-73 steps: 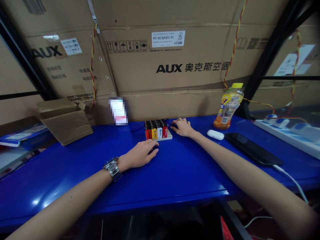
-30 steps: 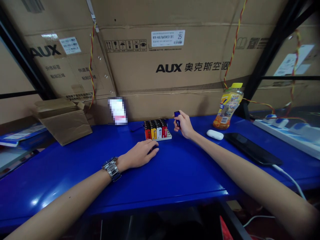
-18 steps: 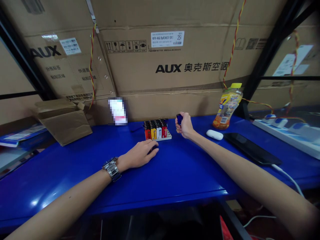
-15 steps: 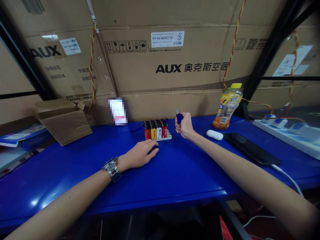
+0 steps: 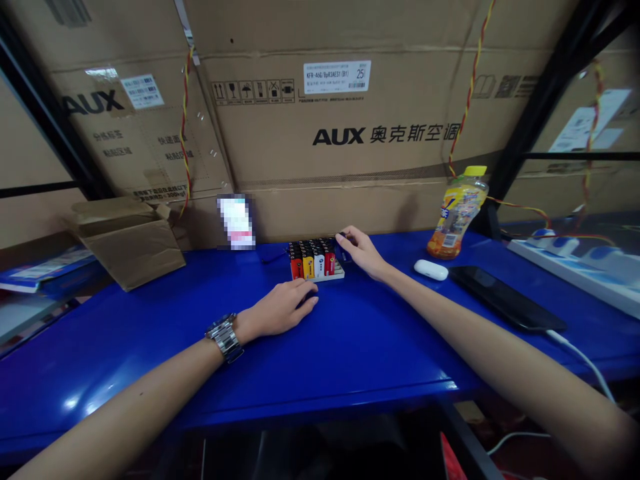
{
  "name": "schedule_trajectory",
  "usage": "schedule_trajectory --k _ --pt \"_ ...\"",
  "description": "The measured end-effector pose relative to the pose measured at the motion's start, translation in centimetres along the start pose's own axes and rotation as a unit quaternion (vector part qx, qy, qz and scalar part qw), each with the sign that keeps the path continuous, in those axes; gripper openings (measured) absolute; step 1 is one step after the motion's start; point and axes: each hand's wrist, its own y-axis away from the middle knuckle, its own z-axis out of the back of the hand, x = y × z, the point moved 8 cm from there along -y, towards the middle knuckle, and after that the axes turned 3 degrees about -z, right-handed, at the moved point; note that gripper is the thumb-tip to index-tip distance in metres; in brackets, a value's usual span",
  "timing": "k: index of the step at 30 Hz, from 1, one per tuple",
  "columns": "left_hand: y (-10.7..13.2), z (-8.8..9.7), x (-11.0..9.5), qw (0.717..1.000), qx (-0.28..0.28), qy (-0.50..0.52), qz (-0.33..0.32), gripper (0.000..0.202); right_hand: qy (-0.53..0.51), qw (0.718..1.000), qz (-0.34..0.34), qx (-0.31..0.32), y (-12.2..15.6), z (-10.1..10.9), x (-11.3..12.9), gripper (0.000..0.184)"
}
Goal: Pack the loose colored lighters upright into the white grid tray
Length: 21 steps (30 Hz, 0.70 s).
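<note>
Head view: right hand, narrow grip, fingertips at the back right corner of the lighter tray; can't tell if it holds a lighter. Left hand loosely curled, palm down on the blue counter, just in front of the tray. Open counter runs right to the white earbud case and left to the cardboard box; front edge well apart from both hands.
</note>
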Motion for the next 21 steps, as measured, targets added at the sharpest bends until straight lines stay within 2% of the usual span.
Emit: schedule_trajectory --k 3,9,13,15,17,19,21 --pt "0.0 0.0 0.0 1.0 -0.002 0.003 -0.001 0.03 0.035 0.999 0.024 0.009 0.1 -0.2 0.3 0.029" --pt "0.0 0.1 0.1 1.0 -0.008 0.006 -0.004 0.03 -0.003 0.999 0.004 0.044 0.3 -0.7 0.1 0.032" --pt "0.1 0.3 -0.3 1.0 -0.021 0.011 -0.007 0.026 -0.014 1.0 -0.011 0.018 0.2 -0.1 0.0 0.031" --pt "0.1 0.9 -0.4 0.998 -0.058 0.017 -0.004 0.021 -0.024 1.0 -0.019 -0.006 0.0 0.4 -0.3 0.029" --pt "0.3 2.4 0.3 0.991 -0.134 0.012 0.015 0.018 -0.032 0.999 -0.03 -0.026 -0.3 0.8 -0.9 0.026" --pt "0.7 4.4 2.3 0.972 -0.227 -0.016 0.057 0.016 -0.028 0.998 -0.039 -0.036 -0.6 1.2 -1.6 0.024" --pt "0.9 5.9 5.4 0.951 -0.284 -0.058 0.11 0.015 -0.008 0.998 -0.038 -0.039 -0.9 1.4 -2.1 0.023"
